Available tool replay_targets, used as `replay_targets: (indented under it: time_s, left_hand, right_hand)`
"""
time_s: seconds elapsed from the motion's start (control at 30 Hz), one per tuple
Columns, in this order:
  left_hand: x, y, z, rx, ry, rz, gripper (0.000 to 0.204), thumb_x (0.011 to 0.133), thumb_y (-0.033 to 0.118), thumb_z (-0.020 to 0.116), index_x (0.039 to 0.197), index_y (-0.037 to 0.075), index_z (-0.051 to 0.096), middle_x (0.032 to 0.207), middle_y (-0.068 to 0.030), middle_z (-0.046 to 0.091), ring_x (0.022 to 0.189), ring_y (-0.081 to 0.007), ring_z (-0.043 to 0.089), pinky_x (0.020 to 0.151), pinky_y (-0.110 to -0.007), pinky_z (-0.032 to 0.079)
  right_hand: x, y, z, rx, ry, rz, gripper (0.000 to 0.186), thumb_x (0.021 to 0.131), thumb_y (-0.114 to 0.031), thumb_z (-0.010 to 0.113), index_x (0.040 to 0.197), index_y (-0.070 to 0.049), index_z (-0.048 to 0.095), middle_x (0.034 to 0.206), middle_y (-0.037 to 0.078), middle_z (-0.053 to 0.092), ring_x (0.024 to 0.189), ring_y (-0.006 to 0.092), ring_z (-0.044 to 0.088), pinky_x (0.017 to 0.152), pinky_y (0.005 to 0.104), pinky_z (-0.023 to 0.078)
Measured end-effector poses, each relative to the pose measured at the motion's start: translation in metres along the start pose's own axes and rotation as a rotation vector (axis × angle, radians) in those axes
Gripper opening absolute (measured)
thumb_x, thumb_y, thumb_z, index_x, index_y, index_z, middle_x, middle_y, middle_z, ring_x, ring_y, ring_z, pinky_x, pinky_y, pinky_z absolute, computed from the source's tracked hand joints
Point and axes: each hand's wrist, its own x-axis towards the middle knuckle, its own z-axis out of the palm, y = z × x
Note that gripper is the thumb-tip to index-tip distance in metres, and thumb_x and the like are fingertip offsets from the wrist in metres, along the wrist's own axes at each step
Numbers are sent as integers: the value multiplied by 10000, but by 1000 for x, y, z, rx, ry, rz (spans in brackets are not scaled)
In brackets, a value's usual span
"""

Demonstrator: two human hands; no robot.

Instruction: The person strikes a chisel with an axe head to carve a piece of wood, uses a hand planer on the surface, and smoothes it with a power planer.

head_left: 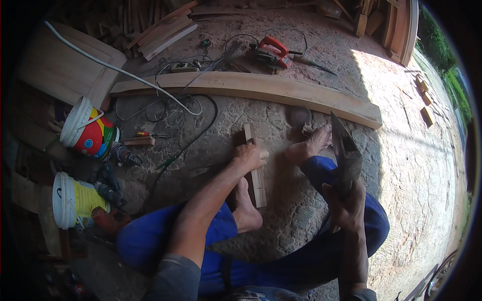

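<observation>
Blue cloth trousers [296,263] cover the person's bent legs, nearest the camera, with the bare left foot [247,215] and bare right foot [310,145] on the rough grey floor [288,215]. The left hand [248,157] reaches down between them, its fingers closed around a short, pale, squared wooden piece [258,186], which lies beside the left foot, one end toward the person. Over the right leg, the right hand [349,201] is raised, its fingers gripping a dark hand tool with a broad, tapering blade [345,148], its point directed away from the person; its exact kind is hard to tell.

Beyond the feet, a long, thick, pale wooden beam [251,87] lies crosswise, with a red corded power tool [273,53] behind it. To the left are a white bucket with a multicoloured label [90,130] and a white bucket with a yellow label [80,200].
</observation>
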Motion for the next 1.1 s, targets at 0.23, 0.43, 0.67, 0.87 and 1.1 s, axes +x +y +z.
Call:
replay_targets:
  time_s: [0.23,0.43,0.67,0.87,1.1]
  left_hand:
    - [39,3,11,-88,36,-123,849,784,268,751,1409,-111,320,1103,-323,691,1023,-454,705,904,-517,567]
    - [39,0,-17,-7,-42,-66,882,807,291,769,1448,-103,309,1065,-300,707,997,-437,717,886,-506,574]
    - [13,16,-34,-112,-145,-57,862,784,416,803,1379,-68,409,1175,-280,685,1103,-430,683,958,-511,548]
    - [8,16,-24,-124,-133,-135,938,772,398,807,1440,-124,408,1231,-311,664,1174,-413,658,1002,-466,543]
    - [13,15,-37,-54,-268,-242,743,798,444,758,1312,-71,613,1292,-269,663,1216,-389,650,1027,-453,531]
  right_hand:
    - [0,5,-1,-25,14,19,354,850,-102,738,1153,-29,570,784,127,648,688,217,633,677,356,507]
    - [1,14,5,5,44,9,337,848,-99,738,1130,-28,568,756,107,631,671,186,611,654,347,494]
    - [-3,14,-7,100,52,-7,300,851,-74,727,1106,-31,573,750,50,601,689,122,570,639,321,477]
    - [-8,5,-21,171,153,-151,287,867,-75,717,1119,-40,583,735,33,561,677,113,526,634,316,467]
    - [-14,14,-44,131,261,-187,255,893,-96,707,1115,-45,591,731,74,556,662,132,511,619,328,458]
